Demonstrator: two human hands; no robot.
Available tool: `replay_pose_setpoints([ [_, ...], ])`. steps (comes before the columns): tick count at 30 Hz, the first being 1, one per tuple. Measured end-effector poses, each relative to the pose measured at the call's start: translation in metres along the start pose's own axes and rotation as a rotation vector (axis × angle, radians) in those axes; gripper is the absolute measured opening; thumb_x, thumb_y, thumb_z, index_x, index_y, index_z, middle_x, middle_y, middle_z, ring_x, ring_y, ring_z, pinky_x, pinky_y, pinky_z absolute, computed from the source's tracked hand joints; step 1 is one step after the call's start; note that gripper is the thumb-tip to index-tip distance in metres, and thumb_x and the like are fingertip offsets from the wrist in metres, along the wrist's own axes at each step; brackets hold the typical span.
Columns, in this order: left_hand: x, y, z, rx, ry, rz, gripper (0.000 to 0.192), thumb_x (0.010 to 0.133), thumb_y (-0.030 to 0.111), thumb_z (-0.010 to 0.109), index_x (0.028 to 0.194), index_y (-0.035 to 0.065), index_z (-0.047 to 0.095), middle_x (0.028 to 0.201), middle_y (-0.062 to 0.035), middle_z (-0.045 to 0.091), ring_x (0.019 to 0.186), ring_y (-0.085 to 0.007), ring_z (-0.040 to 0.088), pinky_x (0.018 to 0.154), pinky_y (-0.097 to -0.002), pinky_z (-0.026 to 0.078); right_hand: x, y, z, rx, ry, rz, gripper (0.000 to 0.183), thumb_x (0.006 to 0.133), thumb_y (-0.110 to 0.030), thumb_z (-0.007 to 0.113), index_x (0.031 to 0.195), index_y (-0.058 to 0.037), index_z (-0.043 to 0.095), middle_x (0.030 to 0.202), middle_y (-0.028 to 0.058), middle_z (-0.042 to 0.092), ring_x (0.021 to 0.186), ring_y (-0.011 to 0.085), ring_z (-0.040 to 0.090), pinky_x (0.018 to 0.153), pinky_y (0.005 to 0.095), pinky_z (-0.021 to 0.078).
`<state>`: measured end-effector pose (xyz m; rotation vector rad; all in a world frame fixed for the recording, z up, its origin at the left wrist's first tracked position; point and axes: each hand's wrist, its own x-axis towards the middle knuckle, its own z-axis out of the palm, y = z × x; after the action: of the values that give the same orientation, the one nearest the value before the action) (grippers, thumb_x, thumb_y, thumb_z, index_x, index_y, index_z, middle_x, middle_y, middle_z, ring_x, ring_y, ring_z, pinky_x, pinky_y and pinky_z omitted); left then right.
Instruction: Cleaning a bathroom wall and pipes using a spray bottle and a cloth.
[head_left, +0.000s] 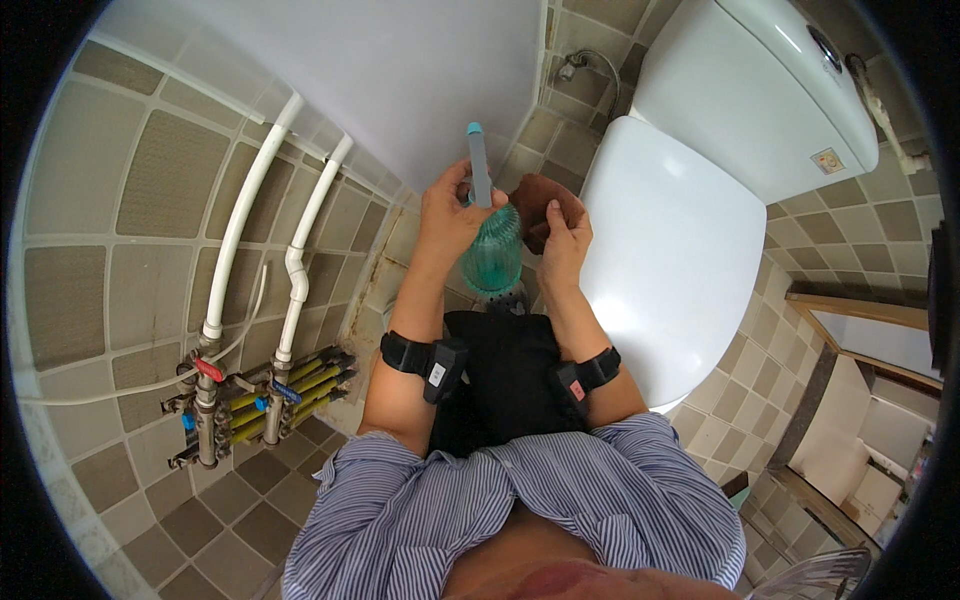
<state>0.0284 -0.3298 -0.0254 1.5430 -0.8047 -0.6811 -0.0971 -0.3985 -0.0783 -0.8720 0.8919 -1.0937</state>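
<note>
My left hand (455, 214) is closed around the neck of a ribbed green spray bottle (493, 259), just under its grey spray head (478, 165) with a turquoise tip. The bottle hangs upright between my forearms and looks see-through. In my right hand (564, 244) is a reddish-brown cloth (541, 206), pinched between thumb and fingers, right beside the bottle. The cloth's left edge is close to the bottle's shoulder; whether they touch I cannot tell. Black straps with small boxes are on both forearms.
A white toilet with its lid (675, 255) down stands at my right, its tank (757, 97) behind. White pipes (244, 217) run down the tiled wall at left to valves with red and blue handles (210, 369). A pale panel (420, 67) rises ahead. A doorway is at far right.
</note>
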Motion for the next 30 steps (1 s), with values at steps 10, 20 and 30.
replay_pose_setpoints([
  [10,-0.012,0.006,-0.018,0.080,0.134,0.051,0.057,0.062,0.017,0.076,0.108,-0.0064,0.051,0.082,-0.0105,0.061,0.075,-0.0146,0.058,0.067,-0.0285,0.047,-0.001,-0.004,0.003,-0.014,0.015,0.011,0.023,0.083,-0.010,0.055,0.103,0.0012,0.052,0.088,0.0066,0.058,0.066,0.0113,0.052,0.054,0.0225,0.0420],
  [20,-0.020,0.010,-0.019,0.177,0.169,0.054,0.060,0.059,0.021,0.077,0.106,-0.0076,0.052,0.084,-0.0125,0.060,0.076,-0.0167,0.059,0.064,-0.0279,0.047,0.002,0.000,0.004,0.035,0.002,0.013,0.021,0.084,-0.009,0.054,0.102,0.0008,0.053,0.084,0.0048,0.059,0.062,0.0090,0.051,0.053,0.0218,0.0409],
  [30,-0.022,0.002,-0.025,0.153,0.174,0.090,0.069,0.055,0.030,0.079,0.108,-0.0056,0.052,0.083,-0.0113,0.060,0.072,-0.0176,0.058,0.063,-0.0290,0.047,0.001,-0.005,0.004,0.018,0.008,0.058,0.019,0.083,-0.009,0.054,0.099,0.0013,0.053,0.084,0.0060,0.059,0.062,0.0105,0.051,0.053,0.0222,0.0412],
])
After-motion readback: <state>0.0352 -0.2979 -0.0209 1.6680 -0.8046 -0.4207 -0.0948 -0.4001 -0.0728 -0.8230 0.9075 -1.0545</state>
